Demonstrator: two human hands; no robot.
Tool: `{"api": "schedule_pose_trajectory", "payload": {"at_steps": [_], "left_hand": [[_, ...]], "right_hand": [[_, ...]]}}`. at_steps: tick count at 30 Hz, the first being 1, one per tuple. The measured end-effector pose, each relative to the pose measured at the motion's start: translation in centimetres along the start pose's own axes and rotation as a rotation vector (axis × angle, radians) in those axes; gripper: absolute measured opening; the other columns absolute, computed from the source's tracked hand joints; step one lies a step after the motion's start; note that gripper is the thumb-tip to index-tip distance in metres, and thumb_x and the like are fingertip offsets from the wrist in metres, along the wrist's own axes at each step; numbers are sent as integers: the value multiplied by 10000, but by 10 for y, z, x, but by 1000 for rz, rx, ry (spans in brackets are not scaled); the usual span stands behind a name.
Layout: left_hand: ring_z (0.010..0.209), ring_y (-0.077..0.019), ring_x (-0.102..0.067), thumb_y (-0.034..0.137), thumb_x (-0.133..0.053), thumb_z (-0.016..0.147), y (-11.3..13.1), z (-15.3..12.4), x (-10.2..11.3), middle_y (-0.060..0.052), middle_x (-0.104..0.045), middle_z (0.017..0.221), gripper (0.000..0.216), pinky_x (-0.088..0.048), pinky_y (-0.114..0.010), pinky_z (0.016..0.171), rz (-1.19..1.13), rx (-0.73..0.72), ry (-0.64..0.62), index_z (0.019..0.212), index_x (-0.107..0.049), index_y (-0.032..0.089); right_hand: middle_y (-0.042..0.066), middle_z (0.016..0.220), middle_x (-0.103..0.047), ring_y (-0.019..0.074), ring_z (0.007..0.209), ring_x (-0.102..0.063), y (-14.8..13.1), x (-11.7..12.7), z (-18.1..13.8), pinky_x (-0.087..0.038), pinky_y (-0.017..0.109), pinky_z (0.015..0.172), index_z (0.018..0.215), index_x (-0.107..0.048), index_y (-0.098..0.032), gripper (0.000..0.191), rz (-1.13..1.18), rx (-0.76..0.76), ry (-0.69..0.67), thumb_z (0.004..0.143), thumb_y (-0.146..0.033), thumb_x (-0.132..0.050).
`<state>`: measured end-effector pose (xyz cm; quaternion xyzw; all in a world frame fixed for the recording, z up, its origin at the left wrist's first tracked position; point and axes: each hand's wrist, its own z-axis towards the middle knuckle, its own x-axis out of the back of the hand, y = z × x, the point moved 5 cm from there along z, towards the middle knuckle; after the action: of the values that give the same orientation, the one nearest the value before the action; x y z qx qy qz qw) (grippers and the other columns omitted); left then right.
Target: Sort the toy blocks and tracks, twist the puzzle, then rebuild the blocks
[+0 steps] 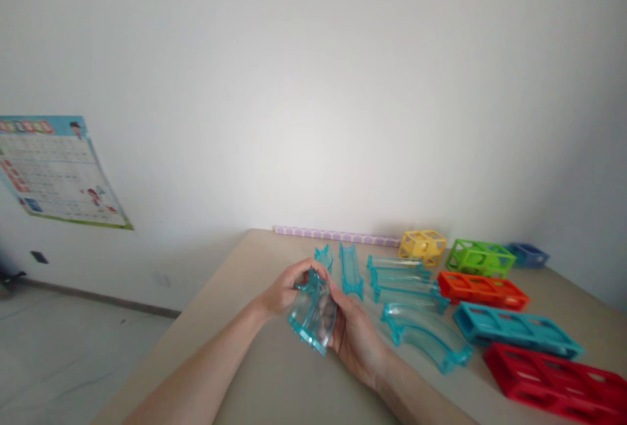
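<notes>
Between my two hands is a clear teal curved track piece (313,317), held tilted above the table. My left hand (289,284) grips its far end, with the fingers bent round the edge. My right hand (353,333) holds it from the right side, thumb on the upper end and fingers behind the see-through plastic. Just beyond my hands lies a short teal piece (324,256), partly covered by them. A straight teal track (350,271) rests to its right, pointing away from me.
More straight teal tracks (404,279) and curved ones (426,333) lie to the right. Beyond them are yellow (422,247), green (480,258), blue (529,255), orange (482,290), teal (519,330) and red (558,382) open-frame blocks. A purple patterned strip (337,236) runs along the wall.
</notes>
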<state>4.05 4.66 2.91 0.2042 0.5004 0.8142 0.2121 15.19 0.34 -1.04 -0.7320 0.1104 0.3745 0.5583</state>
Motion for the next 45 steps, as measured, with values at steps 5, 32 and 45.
{"api": "schedule_pose_trajectory", "payload": {"at_steps": [5, 32, 45], "left_hand": [[931, -215, -586, 226, -779, 631, -7, -1, 5, -90, -608, 1095, 521, -464, -292, 785, -10, 115, 64, 1127, -630, 181], [839, -161, -598, 304, -779, 663, -10, 2, 8, -37, -652, 918, 394, -463, -245, 715, -146, 77, 256, 1010, -628, 191], [824, -170, -590, 263, -783, 645, 5, -1, 19, -51, -659, 914, 479, -448, -267, 757, -54, -80, 371, 1082, -610, 168]], "right_hand": [[18, 684, -648, 107, 493, -578, -5, 10, 4, -469, 183, 404, 909, -613, -147, 312, 84, 11, 6, 853, -453, -588], [-64, 494, -461, 73, 354, -348, -22, 19, 1, -253, 210, 362, 904, -581, -144, 397, -785, 403, 272, 809, -529, -565], [-54, 444, -442, 99, 417, -382, -22, 8, -3, -276, 228, 438, 645, -540, -175, 295, -929, 332, 255, 791, -432, -539]]}}
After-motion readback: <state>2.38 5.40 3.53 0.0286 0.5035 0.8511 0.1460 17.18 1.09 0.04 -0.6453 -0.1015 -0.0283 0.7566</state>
